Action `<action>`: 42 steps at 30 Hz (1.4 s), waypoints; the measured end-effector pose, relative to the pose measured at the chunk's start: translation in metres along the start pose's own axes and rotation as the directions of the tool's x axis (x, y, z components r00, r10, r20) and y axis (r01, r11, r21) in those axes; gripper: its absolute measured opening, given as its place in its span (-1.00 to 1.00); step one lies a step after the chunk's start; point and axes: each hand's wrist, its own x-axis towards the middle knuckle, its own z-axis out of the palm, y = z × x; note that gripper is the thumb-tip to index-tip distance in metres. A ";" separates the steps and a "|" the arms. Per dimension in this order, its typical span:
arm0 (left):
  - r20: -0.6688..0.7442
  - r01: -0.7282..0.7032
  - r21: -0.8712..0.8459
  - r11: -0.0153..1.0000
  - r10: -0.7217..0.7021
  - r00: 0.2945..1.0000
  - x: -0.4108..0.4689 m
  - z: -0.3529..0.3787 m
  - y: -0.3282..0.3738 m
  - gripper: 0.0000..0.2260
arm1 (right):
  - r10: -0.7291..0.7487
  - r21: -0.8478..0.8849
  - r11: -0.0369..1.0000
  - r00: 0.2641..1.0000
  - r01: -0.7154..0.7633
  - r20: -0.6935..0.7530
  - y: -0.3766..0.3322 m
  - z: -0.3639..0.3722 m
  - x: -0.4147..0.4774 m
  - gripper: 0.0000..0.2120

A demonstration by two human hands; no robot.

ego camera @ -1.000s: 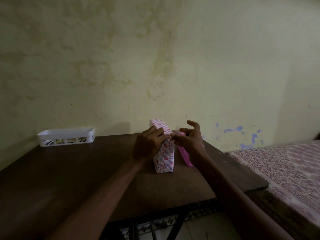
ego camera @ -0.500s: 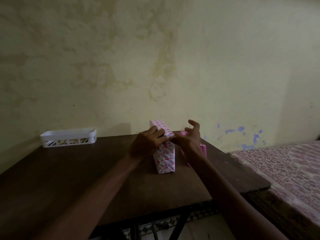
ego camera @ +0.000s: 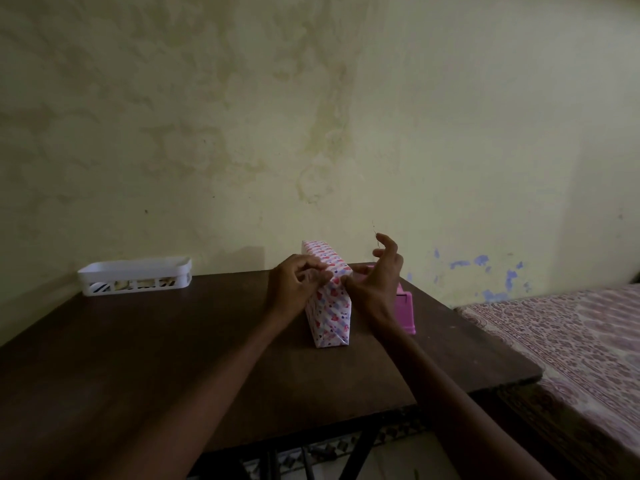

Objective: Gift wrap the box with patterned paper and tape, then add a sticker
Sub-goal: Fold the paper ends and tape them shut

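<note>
Since half a second ago the right hand (ego camera: 375, 282) has opened up: its fingers (ego camera: 388, 245) have lifted off the box (ego camera: 330, 306) and now stand raised and loosely spread above it. Only the thumb tip remains down at the box's top near corner.

The box is fully covered in pink-and-white patterned wrap. It stands upright on a narrow side on the table (ego camera: 173, 358), with its folded end facing the camera and its length running away toward the wall (ego camera: 311, 116). The left hand (ego camera: 294, 285) is on the box's left side at the same top near corner. Its fingers are curled and pinch the top edge there, fingertip to fingertip with the right thumb. The right hand grasps nothing — its raised fingers are relaxed and apart.

Just right of the box, partly hidden behind the right wrist, a pink dispenser (ego camera: 405, 308) stands on the table; whether it touches the box cannot be told. Well to the left of the box, at the table's far edge against the wall, sits a white slotted basket (ego camera: 135, 277) — its contents are too dim to make out. Further right of the box, beyond the table's edge, lies a bed (ego camera: 571, 341) with a patterned cover.
</note>
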 end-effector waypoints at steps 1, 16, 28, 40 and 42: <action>0.013 0.021 -0.013 1.000 -0.021 1.000 0.001 0.001 0.000 -0.79 | -0.008 -0.005 1.000 1.000 0.008 -0.001 0.000 0.001 0.000 -0.16; 0.071 -0.149 0.186 0.971 0.138 0.988 0.003 -0.002 0.005 -0.73 | -0.036 0.096 0.995 0.997 0.030 0.063 0.010 -0.018 -0.024 -0.67; 0.083 -0.158 0.209 0.965 0.144 0.986 0.003 -0.002 0.005 -0.76 | 0.079 0.214 0.972 0.991 -0.100 0.108 0.034 -0.007 -0.020 -0.59; 0.099 -0.159 0.189 0.969 0.142 0.985 0.003 -0.004 0.005 -0.77 | 0.023 0.164 0.986 0.998 -0.031 0.050 0.042 0.001 -0.015 -0.54; 0.100 -0.160 0.187 0.969 0.143 0.985 0.004 -0.005 0.004 -0.77 | 0.010 0.152 0.988 0.999 -0.015 0.037 0.043 0.002 -0.015 -0.54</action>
